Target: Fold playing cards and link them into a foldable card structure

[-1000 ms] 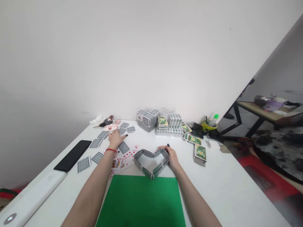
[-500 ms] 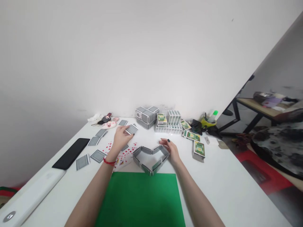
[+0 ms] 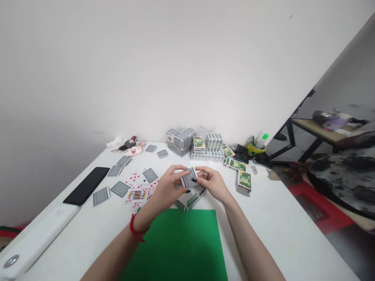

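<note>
Both my hands hold one grey-backed playing card [image 3: 190, 178] above a heart-shaped frame made of cards [image 3: 187, 206]. My left hand [image 3: 170, 183], with a red string bracelet at the wrist, grips the card's left side. My right hand [image 3: 212, 183] pinches its right edge, thumb on the back. The hands and the card cover most of the frame; its front point shows at the near edge of the green sheet [image 3: 181, 246]. Left of my left hand lie fanned face-up red cards [image 3: 137, 195] and a face-down card [image 3: 150, 175].
A closed heart-shaped card box [image 3: 181, 142] stands against the wall beside stacked card packs [image 3: 208, 155]. More packs [image 3: 244, 181] lie to the right, near a yellow holder [image 3: 256, 148]. On the left are loose cards [image 3: 120, 189], a black phone [image 3: 87, 185] and a long white object [image 3: 41, 238].
My left hand has brought the card rightward and nearer, over the heart-shaped frame. My right hand has left the frame's right side and taken hold of the card too.
</note>
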Available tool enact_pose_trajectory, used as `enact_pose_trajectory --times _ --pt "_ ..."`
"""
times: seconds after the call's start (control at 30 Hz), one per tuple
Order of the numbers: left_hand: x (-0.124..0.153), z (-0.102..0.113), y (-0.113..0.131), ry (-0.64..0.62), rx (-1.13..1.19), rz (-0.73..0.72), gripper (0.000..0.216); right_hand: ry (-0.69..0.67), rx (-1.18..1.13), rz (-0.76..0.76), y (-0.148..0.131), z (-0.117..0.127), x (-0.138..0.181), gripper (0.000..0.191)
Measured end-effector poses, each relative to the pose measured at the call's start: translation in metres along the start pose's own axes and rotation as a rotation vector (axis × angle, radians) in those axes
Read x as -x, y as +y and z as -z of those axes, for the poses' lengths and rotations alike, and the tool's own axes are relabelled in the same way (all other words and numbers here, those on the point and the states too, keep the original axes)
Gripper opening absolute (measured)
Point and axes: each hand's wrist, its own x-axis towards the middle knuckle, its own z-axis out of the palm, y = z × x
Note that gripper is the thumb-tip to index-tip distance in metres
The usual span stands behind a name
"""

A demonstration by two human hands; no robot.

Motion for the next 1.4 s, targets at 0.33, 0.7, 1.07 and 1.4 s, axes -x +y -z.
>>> enact_pose_trajectory --times 0.33,0.7,1.07,1.4 --pt "0.014 -0.005 -0.008 -0.013 0.101 0.314 0.028 -0.024 0.025 -0.017 0.006 0.008 0.003 0.025" --pt "0.022 -0.006 0.009 -0.010 -0.102 0.305 0.019 -0.037 0.043 -0.052 0.013 0.009 0.010 0.018" --pt "0.022 0.006 0.007 0.149 -0.051 0.341 0.017 -0.041 0.181 0.016 0.001 0.008 0.017 0.022" --pt "0.029 0.026 -0.012 0.275 0.149 0.522 0.027 -0.105 0.343 -0.261 0.027 0.004 0.038 0.020"
